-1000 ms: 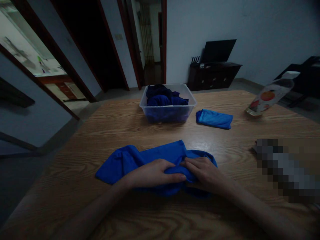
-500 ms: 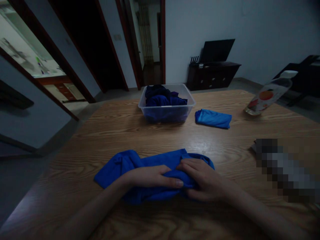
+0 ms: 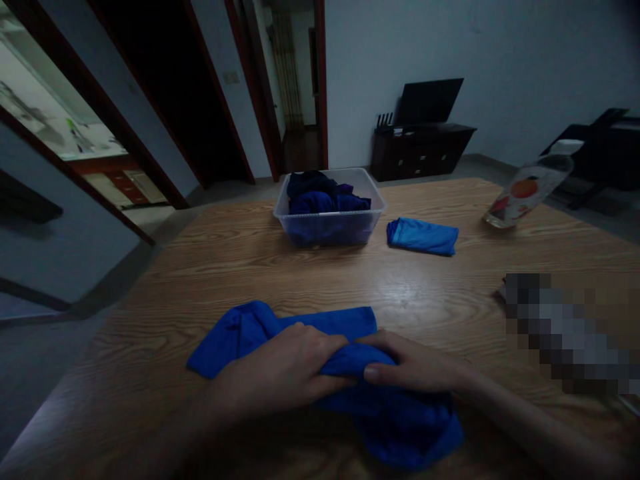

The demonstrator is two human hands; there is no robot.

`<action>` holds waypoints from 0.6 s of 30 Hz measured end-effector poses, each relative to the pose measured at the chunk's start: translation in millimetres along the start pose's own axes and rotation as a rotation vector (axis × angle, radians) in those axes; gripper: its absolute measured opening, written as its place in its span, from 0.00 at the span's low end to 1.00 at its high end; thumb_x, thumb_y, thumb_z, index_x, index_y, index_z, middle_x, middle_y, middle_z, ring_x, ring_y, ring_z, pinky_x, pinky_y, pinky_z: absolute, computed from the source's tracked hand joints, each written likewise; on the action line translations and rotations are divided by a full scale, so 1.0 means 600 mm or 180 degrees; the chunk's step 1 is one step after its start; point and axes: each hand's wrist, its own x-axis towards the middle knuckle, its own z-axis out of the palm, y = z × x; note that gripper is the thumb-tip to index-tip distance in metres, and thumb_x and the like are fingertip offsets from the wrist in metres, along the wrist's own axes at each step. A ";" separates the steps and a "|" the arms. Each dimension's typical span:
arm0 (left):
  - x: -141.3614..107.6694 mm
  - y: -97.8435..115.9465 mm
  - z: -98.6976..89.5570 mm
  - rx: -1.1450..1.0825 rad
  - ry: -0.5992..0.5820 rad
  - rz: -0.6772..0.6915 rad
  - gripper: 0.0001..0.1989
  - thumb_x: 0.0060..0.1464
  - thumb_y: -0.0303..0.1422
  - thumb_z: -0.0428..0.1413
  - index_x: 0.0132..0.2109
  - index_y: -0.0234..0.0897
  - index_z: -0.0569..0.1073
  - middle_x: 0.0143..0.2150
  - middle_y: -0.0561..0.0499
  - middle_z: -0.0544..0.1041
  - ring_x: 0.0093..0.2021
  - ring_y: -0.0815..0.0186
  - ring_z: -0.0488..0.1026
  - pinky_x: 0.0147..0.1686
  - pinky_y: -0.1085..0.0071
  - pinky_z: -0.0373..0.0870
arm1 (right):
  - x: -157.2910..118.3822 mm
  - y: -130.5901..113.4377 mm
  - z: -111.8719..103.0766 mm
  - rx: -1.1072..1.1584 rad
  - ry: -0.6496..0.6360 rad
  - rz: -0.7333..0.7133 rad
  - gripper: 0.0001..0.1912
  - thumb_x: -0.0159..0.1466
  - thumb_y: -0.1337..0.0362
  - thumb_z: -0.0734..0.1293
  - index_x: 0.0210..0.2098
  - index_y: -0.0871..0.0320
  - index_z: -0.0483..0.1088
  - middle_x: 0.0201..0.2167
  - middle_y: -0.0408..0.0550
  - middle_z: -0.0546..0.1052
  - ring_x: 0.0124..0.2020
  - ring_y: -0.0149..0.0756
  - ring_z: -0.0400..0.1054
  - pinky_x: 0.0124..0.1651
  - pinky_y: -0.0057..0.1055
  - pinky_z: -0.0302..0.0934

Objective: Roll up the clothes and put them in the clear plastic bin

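Observation:
A crumpled blue garment [image 3: 410, 427] lies on the near part of the wooden table, its exact kind not clear. My left hand [image 3: 295, 363] is closed on a bunched fold at the garment's middle, thumb below and fingers above. My right hand [image 3: 410, 360] grips the same fold from the right, its thumb on top of the cloth. Flat parts of the fabric spread left and behind my hands, and a loose bunch hangs toward me under the right hand. Some fingertips are hidden in the cloth.
A clear plastic bin [image 3: 330, 227] of dark blue clothes stands at the table's far side. Right of it lies a folded blue cloth [image 3: 425, 237]. A bottle [image 3: 530, 190] with a white cap and a blurred-out object [image 3: 565, 333] are on the right of the wooden table [image 3: 200, 267].
My left hand has come up to the bunched fold and grips it. The right hand's thumb now rests over the cloth. The garment's right part has shifted toward me.

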 end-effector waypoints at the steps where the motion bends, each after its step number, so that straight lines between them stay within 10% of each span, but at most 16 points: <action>1: 0.001 -0.002 0.000 -0.0069 -0.0011 0.0012 0.17 0.68 0.47 0.54 0.49 0.43 0.80 0.44 0.50 0.82 0.44 0.59 0.79 0.48 0.68 0.70 | 0.001 0.004 0.002 -0.0064 0.0110 0.0059 0.38 0.64 0.36 0.67 0.61 0.58 0.73 0.56 0.55 0.77 0.54 0.48 0.73 0.57 0.42 0.69; 9: 0.011 -0.034 -0.018 -0.0592 -0.0797 -0.0208 0.22 0.61 0.54 0.58 0.48 0.42 0.81 0.41 0.52 0.82 0.39 0.62 0.78 0.40 0.71 0.68 | 0.009 -0.006 0.015 -0.0831 0.0386 -0.0659 0.17 0.68 0.49 0.67 0.42 0.58 0.76 0.37 0.47 0.81 0.36 0.36 0.74 0.41 0.28 0.66; 18: 0.056 -0.077 0.018 -0.1432 -0.0862 -0.0416 0.26 0.62 0.57 0.56 0.48 0.38 0.80 0.43 0.52 0.80 0.41 0.64 0.74 0.44 0.70 0.70 | 0.019 0.047 0.013 -0.2985 0.1233 -0.1766 0.18 0.70 0.53 0.67 0.49 0.63 0.72 0.40 0.58 0.80 0.39 0.45 0.75 0.44 0.39 0.65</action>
